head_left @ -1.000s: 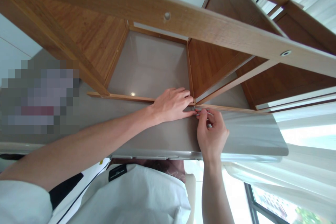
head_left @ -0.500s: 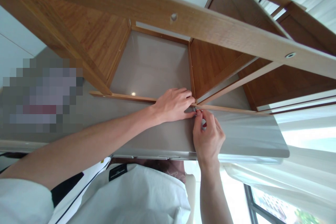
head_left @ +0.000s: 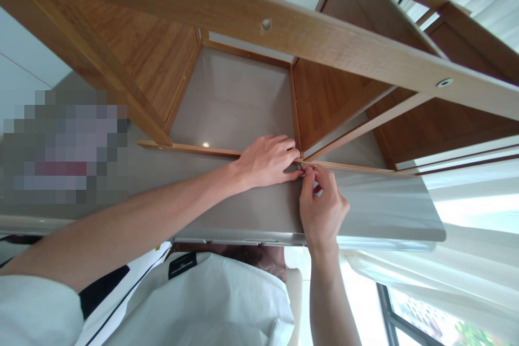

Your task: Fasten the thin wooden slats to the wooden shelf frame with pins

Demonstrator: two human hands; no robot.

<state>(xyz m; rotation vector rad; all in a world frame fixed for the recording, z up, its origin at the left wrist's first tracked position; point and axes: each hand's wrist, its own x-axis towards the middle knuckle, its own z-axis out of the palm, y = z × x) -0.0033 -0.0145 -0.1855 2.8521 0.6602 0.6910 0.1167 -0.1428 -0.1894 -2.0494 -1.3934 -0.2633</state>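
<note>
A wooden frame with panelled dividers stands on the grey tabletop (head_left: 251,211). My left hand (head_left: 270,161) lies over its thin bottom rail (head_left: 203,150), fingers bent over the wood and thumb on the near side. That thumb's tip points at a small metal piece by the joint where a divider (head_left: 332,102) meets the rail. Just right of it, my right hand (head_left: 324,205) is closed in a pinch, thumb against index finger. Something small, with a bit of red and white showing, is inside that hand; its kind is mostly hidden.
A thick upper rail (head_left: 227,11) with holes crosses above my hands. Slanted posts (head_left: 373,127) rise between the compartments. A blurred-out patch (head_left: 65,146) covers the left side. White curtains (head_left: 478,221) hang at the right, past the table's rounded corner.
My right hand has shifted very slightly right and its fingers have turned a little at the rail. My left hand stays on the rail.
</note>
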